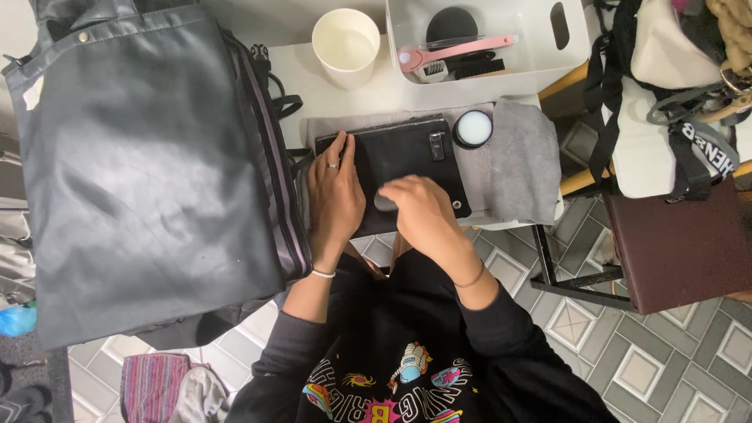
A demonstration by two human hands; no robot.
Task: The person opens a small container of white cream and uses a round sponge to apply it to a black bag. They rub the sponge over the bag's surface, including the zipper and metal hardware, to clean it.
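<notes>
**One hand pins the pouch, the other rubs it**

At the centre of the frame we see a black zip pouch (403,168) lying flat on a grey cloth (521,168), which likely spares the white desk (313,74) from smears. The left hand (335,196) rests flat on the pouch's left end, fingers together and stretched out, apparently to keep it from sliding. The right hand (419,210) curls over a small grey pad (384,202), fingers pinching it against the pouch's lower middle.

Just right of the zip sits a round open tin (473,128) holding pale paste (within easy reach of the pad). At upper centre a white cup (345,45) looks empty. The white bin (486,43) to its right holds a pink-handled brush (458,51), a dark round thing and other brushes. A large dark bag (141,164) fills the left of the frame.
</notes>
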